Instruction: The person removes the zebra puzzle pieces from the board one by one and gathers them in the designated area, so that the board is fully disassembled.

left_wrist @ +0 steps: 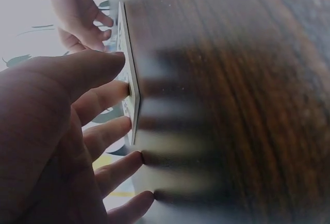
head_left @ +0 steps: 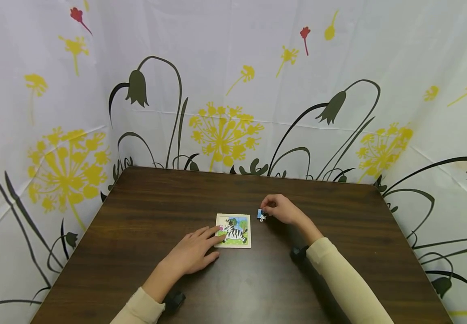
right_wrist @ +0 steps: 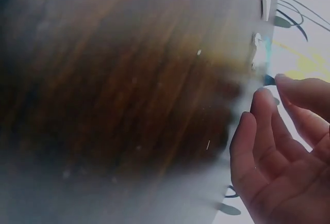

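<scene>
A small square jigsaw board [head_left: 233, 246] with a zebra picture lies flat on the table. My left hand [head_left: 194, 252] rests at its left side, two fingertips over the picture and the other fingers spread on the table; the left wrist view shows the thumb beside the board's edge [left_wrist: 136, 92]. Just right of the board, my right hand [head_left: 283, 210] pinches a blue, black and white puzzle piece [head_left: 260, 214] between thumb and fingertips. In the right wrist view the piece [right_wrist: 261, 53] shows beyond the fingertips, pale and blurred, close over the table.
The dark wood table [head_left: 168, 198] reaches back to a white curtain [head_left: 233, 54] printed with flowers, which hangs along its far edge and both sides. Dark wrist bands [head_left: 174, 300] are on both forearms.
</scene>
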The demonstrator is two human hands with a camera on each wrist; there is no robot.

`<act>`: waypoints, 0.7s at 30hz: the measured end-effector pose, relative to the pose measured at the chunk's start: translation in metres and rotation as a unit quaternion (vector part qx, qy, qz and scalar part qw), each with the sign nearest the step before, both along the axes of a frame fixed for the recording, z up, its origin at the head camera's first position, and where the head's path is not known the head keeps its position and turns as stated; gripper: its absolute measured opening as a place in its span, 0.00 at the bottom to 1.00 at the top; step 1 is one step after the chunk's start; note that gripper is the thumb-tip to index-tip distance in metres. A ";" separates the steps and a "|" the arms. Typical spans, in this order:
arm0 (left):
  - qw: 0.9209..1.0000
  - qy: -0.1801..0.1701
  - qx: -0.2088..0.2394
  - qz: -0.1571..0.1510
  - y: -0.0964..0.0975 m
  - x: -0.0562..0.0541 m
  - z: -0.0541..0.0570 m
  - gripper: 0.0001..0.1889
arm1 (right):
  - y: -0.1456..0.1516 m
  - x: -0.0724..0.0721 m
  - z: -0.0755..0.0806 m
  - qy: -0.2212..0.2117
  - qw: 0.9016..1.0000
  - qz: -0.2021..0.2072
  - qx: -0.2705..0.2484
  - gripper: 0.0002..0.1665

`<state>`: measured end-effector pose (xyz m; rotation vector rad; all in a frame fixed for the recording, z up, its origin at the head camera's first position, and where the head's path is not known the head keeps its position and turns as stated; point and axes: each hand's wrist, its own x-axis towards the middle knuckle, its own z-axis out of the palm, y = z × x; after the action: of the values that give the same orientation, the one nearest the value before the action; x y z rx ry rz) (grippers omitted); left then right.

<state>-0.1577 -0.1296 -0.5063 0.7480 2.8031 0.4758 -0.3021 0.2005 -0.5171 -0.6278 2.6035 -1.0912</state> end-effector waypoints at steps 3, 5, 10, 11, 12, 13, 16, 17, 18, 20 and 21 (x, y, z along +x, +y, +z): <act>1.000 -0.007 0.002 0.003 0.000 0.001 0.001 0.28 | 0.000 0.001 0.000 0.019 1.000 -0.002 0.020 0.06; 1.000 -0.010 0.002 0.003 0.000 0.000 0.002 0.28 | -0.001 0.005 0.000 0.031 0.998 -0.007 0.050 0.09; 1.000 -0.015 0.008 0.005 -0.001 -0.002 0.003 0.27 | -0.005 0.017 0.001 0.035 0.988 -0.019 0.148 0.28; 1.000 -0.016 0.009 0.006 -0.001 -0.002 0.004 0.27 | -0.006 0.019 0.002 0.031 0.987 -0.021 0.157 0.30; 1.000 -0.017 0.010 0.008 -0.002 -0.003 0.004 0.26 | -0.007 0.021 0.002 0.030 0.986 -0.020 0.163 0.31; 1.000 -0.018 0.010 0.010 -0.002 -0.002 0.005 0.26 | -0.008 0.021 0.001 0.029 0.985 -0.020 0.168 0.31; 1.000 -0.020 0.012 0.013 -0.001 -0.002 0.005 0.26 | -0.008 0.022 0.001 0.025 0.986 -0.021 0.162 0.27; 1.000 -0.020 0.012 0.013 -0.001 -0.002 0.005 0.26 | -0.008 0.021 0.001 0.025 0.987 -0.022 0.158 0.25; 1.000 -0.020 0.014 0.013 -0.001 -0.003 0.005 0.26 | -0.007 0.020 0.001 0.025 0.987 -0.022 0.155 0.23; 1.000 -0.017 0.017 0.013 0.000 -0.003 0.005 0.26 | -0.007 0.019 0.000 0.027 0.988 -0.024 0.151 0.21; 1.000 -0.017 0.019 0.014 0.000 -0.003 0.005 0.26 | -0.006 0.018 0.000 0.028 0.988 -0.024 0.149 0.21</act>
<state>-0.1608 -0.1293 -0.5011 0.7023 2.7833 0.5433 -0.2840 0.1943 -0.5170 -0.5356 2.7649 -0.6838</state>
